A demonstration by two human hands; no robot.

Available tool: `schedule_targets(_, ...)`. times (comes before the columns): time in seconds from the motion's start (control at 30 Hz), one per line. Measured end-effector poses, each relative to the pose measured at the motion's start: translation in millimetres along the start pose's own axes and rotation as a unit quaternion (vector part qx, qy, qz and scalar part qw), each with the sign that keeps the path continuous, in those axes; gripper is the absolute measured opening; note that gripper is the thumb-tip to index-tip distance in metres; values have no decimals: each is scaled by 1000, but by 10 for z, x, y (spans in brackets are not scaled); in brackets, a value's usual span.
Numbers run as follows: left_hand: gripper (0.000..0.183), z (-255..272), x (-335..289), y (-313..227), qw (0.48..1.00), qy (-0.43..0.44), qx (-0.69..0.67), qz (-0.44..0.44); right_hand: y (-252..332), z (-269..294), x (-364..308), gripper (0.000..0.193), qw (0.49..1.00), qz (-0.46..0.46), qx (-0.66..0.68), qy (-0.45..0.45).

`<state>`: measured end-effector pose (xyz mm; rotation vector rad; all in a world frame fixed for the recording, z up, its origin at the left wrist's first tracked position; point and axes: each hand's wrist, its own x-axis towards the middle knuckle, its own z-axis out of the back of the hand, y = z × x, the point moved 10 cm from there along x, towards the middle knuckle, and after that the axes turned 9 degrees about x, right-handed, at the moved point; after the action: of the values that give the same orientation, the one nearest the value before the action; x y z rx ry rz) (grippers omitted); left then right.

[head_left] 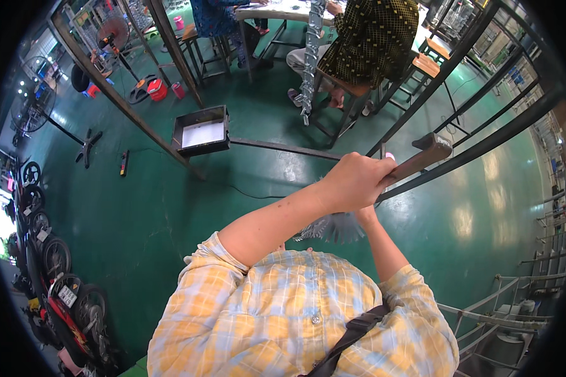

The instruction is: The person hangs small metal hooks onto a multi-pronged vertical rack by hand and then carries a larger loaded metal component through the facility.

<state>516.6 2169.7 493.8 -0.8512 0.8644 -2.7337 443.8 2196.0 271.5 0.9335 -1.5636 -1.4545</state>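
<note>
My left hand (357,181) reaches across to the right, its fingers closed around a brown, worn metal bar (424,158) with a hooked end. Just below and behind it is my right hand (366,215), mostly covered by the left, so its fingers cannot be made out. Close to the right hand hangs a fanned bunch of thin, shiny metal pieces (343,229). What holds this bunch up is hidden. The bar lies beside dark metal rails (478,146) of a frame on the right.
A black tray (201,148) with a white sheet inside sits ahead at left, by a low crossbar (283,147). A strand of metal pieces (309,69) hangs ahead. Two people sit at a table (283,12). Fans (34,100) and motorbikes (63,301) stand left.
</note>
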Motion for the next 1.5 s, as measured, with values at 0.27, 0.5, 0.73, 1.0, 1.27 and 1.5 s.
schedule_targets(0.27, 14, 13, -4, 0, 999, -22, -9, -39, 888, -7, -21, 80, 981, -2, -93, 172)
schedule_targets(0.5, 12, 3, 50, -42, 995, -7, -65, -78, 2482, 97, -154, 114, 959, 261, 80, -79)
schedule_targets(0.73, 21, -47, 84, 41, 977, 59, -113, -172, 2907, 5, -280, 14, 872, 354, 28, -336)
schedule_targets(1.0, 42, -87, -101, 2595, 971, 126, 134, 152, 2884, 26, -374, 13, 818, 349, -11, -457)
schedule_targets(1.27, 51, 463, 206, 2409, 996, 55, 50, 50, 2885, 11, -350, 12, 790, 362, -29, -494)
schedule_targets(1.5, 53, 714, 395, 2387, 1000, 9, 17, 23, 2881, 29, -374, 11, 774, 359, -29, -521)
